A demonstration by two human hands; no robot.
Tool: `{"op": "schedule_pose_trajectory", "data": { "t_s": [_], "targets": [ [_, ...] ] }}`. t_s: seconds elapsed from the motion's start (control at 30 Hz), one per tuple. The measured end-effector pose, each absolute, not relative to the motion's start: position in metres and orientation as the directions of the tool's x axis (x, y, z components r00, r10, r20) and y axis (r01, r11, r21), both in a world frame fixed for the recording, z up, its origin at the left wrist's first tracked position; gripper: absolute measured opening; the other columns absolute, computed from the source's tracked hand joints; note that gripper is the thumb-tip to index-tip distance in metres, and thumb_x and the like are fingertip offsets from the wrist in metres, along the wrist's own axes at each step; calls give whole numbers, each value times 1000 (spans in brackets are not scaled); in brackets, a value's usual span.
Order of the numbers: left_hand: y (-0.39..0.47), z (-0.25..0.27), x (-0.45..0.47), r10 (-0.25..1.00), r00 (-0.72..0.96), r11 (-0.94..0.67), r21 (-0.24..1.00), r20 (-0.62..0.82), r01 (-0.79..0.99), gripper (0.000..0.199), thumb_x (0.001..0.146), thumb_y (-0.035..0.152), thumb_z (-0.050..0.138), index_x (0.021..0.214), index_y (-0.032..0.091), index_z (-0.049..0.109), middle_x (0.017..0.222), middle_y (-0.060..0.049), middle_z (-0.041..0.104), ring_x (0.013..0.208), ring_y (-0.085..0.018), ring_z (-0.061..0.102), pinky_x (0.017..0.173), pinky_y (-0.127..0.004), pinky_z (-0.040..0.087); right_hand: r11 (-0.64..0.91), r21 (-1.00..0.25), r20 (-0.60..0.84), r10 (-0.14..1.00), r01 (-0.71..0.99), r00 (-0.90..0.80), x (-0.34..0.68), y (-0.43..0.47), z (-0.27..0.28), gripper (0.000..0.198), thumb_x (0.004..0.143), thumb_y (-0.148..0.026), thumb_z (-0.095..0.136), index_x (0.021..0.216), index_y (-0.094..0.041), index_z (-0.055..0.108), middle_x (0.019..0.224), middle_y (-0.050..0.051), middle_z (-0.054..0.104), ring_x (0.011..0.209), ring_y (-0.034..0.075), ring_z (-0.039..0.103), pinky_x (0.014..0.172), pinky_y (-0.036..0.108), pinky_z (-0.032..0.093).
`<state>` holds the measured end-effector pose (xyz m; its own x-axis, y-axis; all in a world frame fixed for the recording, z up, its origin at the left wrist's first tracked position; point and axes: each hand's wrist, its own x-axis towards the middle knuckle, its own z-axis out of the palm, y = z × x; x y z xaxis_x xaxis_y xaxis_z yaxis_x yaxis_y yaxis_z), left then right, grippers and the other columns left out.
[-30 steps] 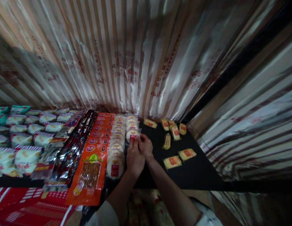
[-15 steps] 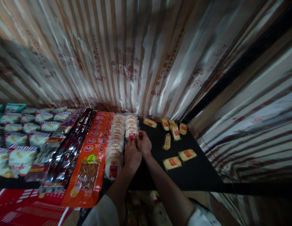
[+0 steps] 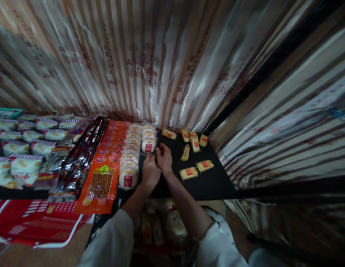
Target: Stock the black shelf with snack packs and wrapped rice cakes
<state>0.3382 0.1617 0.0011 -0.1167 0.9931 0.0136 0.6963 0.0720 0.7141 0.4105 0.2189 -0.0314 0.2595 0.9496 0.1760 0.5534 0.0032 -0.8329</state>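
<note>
Two overlapping columns of round, white, clear-wrapped cakes with red labels lie on a black shelf [image 3: 208, 185]. The front packet [image 3: 148, 145] of the shorter column sits just beyond my fingers. My left hand [image 3: 150, 170] is close below that packet, its fingers loosely bent and pointing forward, with nothing seen in them. To its right, my right hand [image 3: 164, 158] rests beside the column, fingers partly curled and apart, also holding nothing visible. The longer column of cakes [image 3: 128, 178] runs along the left of my hands.
Left of the cakes lie orange snack packs [image 3: 105, 163], dark shiny packs [image 3: 75, 167] and white bags [image 3: 25, 170]. Several small yellow wrapped pieces [image 3: 188, 173] are scattered at right. A red basket [image 3: 58, 222] stands below the shelf; striped sheeting [image 3: 150, 63] hangs behind.
My hands have come away from the front packet, drawing slightly back toward me; its red label now shows. The camera view has shifted, so the shelf appears higher and further left.
</note>
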Motion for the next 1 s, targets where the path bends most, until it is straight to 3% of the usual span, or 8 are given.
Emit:
{"op": "schedule_pose_trajectory", "data": {
  "t_s": [0.17,0.3,0.4,0.5,0.6,0.67,0.8,1.0],
  "targets": [
    [108,6,349,998,29,-60,754,54,654,40,73,3,38,106,14,57,108,-10,60,104,-18,55,94,-30,43,123,-900,245,936,418,252,434,153,-26,31,86,-32,41,109,-17,55,103,8,64,92,17,59,83,31,47],
    [51,-6,356,986,167,-121,773,19,623,31,78,7,35,93,16,61,96,-8,62,93,-17,57,86,-29,46,95,-865,222,953,494,205,461,77,-28,29,88,-33,39,104,-19,57,98,7,66,90,17,61,81,29,47],
    [13,-24,360,959,263,-97,757,-101,646,32,81,10,36,99,16,61,102,-9,63,98,-18,57,90,-30,44,53,-699,105,994,713,29,483,25,-39,27,88,-29,39,96,-20,62,95,7,67,90,18,61,82,29,45],
    [-14,-39,364,917,298,-36,690,-264,723,38,79,7,37,107,18,60,118,-8,59,110,-18,53,97,-29,38,110,-442,-112,978,890,-177,500,-10,-54,26,85,-24,44,103,-19,63,101,9,65,97,21,57,85,30,41],
    [-30,-46,367,897,299,-21,646,-325,763,37,80,8,36,105,15,61,120,-10,58,113,-20,51,98,-30,37,183,-240,-242,940,953,-242,507,-25,-64,28,83,-22,48,107,-18,61,111,12,60,106,24,51,89,32,38],
    [-36,-46,368,892,309,-31,639,-329,769,35,80,8,36,102,13,63,115,-12,60,110,-20,53,96,-30,38,190,-175,-270,934,966,-233,507,-28,-66,26,84,-22,48,105,-21,62,112,10,59,107,24,50,87,32,38],
    [-46,-45,364,902,292,-32,623,-319,781,33,80,8,36,100,13,61,108,-11,62,104,-19,56,93,-30,40,195,-168,-241,942,966,-232,504,-28,-62,23,84,-24,48,101,-22,64,106,8,62,105,23,50,87,31,37],
    [-50,-47,350,957,184,8,658,-222,753,32,80,9,36,98,15,61,102,-11,63,99,-19,58,90,-32,42,249,-258,-118,951,934,-286,505,-33,-43,28,79,-30,54,103,-20,65,103,8,66,104,24,52,92,31,36]
  ]
}}
